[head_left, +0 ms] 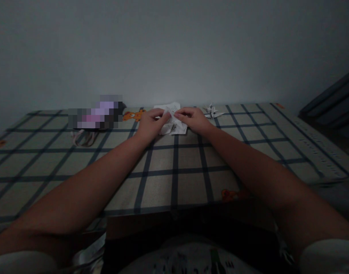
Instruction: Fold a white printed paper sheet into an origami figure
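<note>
Both my hands meet over a partly folded sheet of white paper (pixel 178 127) near the table's far edge. My left hand (pixel 153 122) pinches its left side between thumb and fingers. From the other side, my right hand (pixel 195 118) grips the paper with thumb and index finger close to my left fingertips. Print or writing shows faintly on the paper, and loose flaps stick out behind and below the fingers. Just right of my right hand lies a small pointed folded-paper figure (pixel 212 111), which looks like origami cranes bunched together.
A checked tablecloth (pixel 160 182) with bear prints covers the table. On the left lies a blurred-out phone-like object (pixel 98 114) with a looped strap (pixel 84 139). A plain wall (pixel 174 49) stands right behind the table, and a dark slatted object (pixel 334 102) is at the right.
</note>
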`<state>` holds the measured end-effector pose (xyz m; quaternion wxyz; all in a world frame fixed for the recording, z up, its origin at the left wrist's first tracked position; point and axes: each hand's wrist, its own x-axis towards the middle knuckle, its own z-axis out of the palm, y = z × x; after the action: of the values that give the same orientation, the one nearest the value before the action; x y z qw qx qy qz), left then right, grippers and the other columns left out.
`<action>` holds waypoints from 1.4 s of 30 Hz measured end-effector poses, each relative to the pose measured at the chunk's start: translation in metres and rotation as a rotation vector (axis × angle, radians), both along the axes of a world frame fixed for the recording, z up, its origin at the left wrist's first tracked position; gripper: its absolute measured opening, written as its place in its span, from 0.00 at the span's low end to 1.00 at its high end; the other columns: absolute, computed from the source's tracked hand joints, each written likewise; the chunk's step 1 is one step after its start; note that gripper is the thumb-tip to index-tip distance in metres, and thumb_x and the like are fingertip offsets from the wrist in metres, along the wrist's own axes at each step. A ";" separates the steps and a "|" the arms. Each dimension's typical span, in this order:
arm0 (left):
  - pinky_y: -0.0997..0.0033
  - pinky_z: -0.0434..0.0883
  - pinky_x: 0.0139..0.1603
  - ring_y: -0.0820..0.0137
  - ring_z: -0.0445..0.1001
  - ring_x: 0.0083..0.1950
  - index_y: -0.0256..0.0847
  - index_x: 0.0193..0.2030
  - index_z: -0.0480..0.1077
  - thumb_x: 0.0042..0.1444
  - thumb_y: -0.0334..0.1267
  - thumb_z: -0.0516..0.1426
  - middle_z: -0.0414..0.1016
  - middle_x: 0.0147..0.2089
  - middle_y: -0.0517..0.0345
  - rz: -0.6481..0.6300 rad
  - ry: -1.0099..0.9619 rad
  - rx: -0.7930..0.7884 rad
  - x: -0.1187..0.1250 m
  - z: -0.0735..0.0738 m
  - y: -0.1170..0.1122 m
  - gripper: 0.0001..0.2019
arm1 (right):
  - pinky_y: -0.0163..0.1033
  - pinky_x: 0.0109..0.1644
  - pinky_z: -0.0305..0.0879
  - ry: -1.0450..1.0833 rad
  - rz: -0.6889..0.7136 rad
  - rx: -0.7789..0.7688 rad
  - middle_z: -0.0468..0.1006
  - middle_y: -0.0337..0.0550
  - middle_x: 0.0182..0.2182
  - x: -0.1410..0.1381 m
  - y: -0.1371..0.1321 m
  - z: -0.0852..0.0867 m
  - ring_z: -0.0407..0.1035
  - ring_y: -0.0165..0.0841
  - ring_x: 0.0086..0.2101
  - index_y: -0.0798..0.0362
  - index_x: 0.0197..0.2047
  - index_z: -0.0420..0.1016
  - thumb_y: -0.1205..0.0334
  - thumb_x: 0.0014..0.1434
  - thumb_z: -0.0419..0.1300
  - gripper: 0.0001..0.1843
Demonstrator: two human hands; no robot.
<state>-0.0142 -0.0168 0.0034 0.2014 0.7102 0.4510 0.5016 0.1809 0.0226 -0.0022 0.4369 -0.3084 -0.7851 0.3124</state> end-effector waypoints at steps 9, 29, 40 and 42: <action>0.71 0.70 0.41 0.67 0.74 0.41 0.40 0.34 0.78 0.55 0.46 0.61 0.79 0.38 0.55 0.002 -0.049 -0.034 0.005 0.004 -0.005 0.11 | 0.37 0.41 0.65 -0.023 -0.013 0.012 0.80 0.44 0.34 -0.001 -0.001 0.000 0.70 0.32 0.35 0.56 0.37 0.80 0.52 0.60 0.60 0.15; 0.72 0.70 0.41 0.69 0.75 0.39 0.39 0.32 0.78 0.55 0.46 0.63 0.80 0.37 0.56 0.019 -0.079 -0.031 0.006 0.004 -0.006 0.11 | 0.37 0.41 0.64 -0.041 0.003 0.053 0.79 0.44 0.33 -0.003 -0.004 0.001 0.69 0.31 0.34 0.56 0.36 0.80 0.54 0.59 0.62 0.13; 0.72 0.69 0.41 0.70 0.74 0.37 0.39 0.31 0.78 0.54 0.46 0.63 0.80 0.35 0.57 0.015 -0.118 0.002 0.008 0.003 -0.006 0.12 | 0.37 0.39 0.62 -0.058 0.010 0.109 0.80 0.44 0.32 -0.003 -0.002 0.000 0.69 0.31 0.34 0.57 0.35 0.80 0.53 0.59 0.62 0.15; 0.71 0.69 0.41 0.70 0.74 0.37 0.39 0.30 0.77 0.54 0.46 0.63 0.80 0.35 0.57 0.018 -0.111 0.009 0.008 0.003 -0.006 0.12 | 0.37 0.38 0.62 -0.054 0.006 0.109 0.79 0.44 0.32 -0.003 -0.003 0.000 0.69 0.31 0.33 0.57 0.34 0.80 0.53 0.58 0.62 0.15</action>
<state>-0.0065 -0.0224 0.0063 0.2183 0.6782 0.4431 0.5441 0.1778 0.0196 -0.0019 0.4308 -0.2901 -0.8134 0.2621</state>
